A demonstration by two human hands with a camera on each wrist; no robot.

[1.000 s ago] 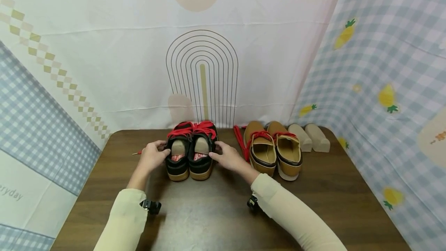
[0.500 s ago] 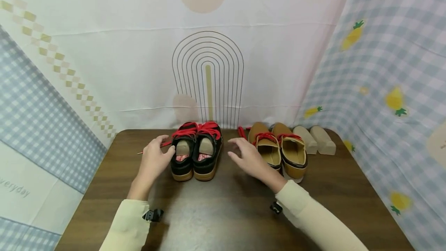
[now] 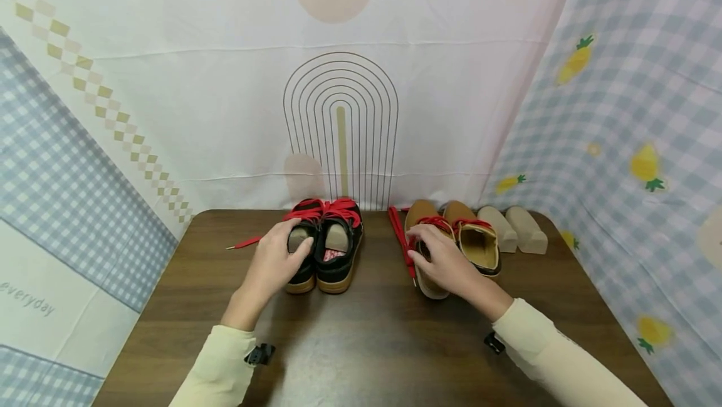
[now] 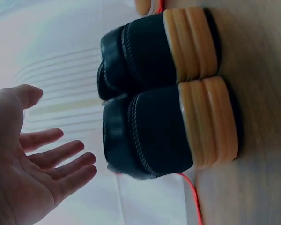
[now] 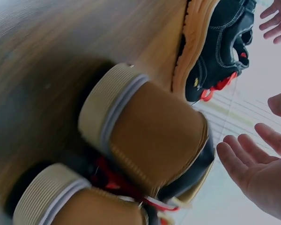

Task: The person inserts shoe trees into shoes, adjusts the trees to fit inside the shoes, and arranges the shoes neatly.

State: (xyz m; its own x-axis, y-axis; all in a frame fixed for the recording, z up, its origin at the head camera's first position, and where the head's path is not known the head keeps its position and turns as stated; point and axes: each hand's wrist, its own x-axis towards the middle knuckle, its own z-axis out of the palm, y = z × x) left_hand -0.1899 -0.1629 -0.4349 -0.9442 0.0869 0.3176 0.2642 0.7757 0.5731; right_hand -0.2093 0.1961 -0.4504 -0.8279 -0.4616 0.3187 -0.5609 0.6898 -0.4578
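Observation:
A pair of black shoes with red laces and gum-coloured soles stands side by side on the table; the right one [image 3: 345, 269] shows a beige block inside. My left hand [image 3: 273, 263] hovers over the left black shoe [image 4: 154, 131], fingers loosely bent and holding nothing; the left wrist view shows a gap between them. My right hand [image 3: 451, 266] is over the left tan shoe [image 5: 154, 131], partly hiding it in the head view. Its fingers are spread and hold nothing; whether they touch the shoe's collar I cannot tell. The right tan shoe [image 3: 479, 250] stands alongside.
Two beige blocks [image 3: 527, 231] lie at the back right, beside the tan shoes. A red lace [image 3: 399, 234] trails left of the tan pair, and another lace end [image 3: 244, 243] sticks out left of the black pair. A patterned cloth [image 3: 237, 112] hangs behind the brown table [image 3: 361, 344].
Both hands have let go of the black shoes' sides. My right hand has moved right to the tan shoes; my left has shifted slightly right, over the left black shoe.

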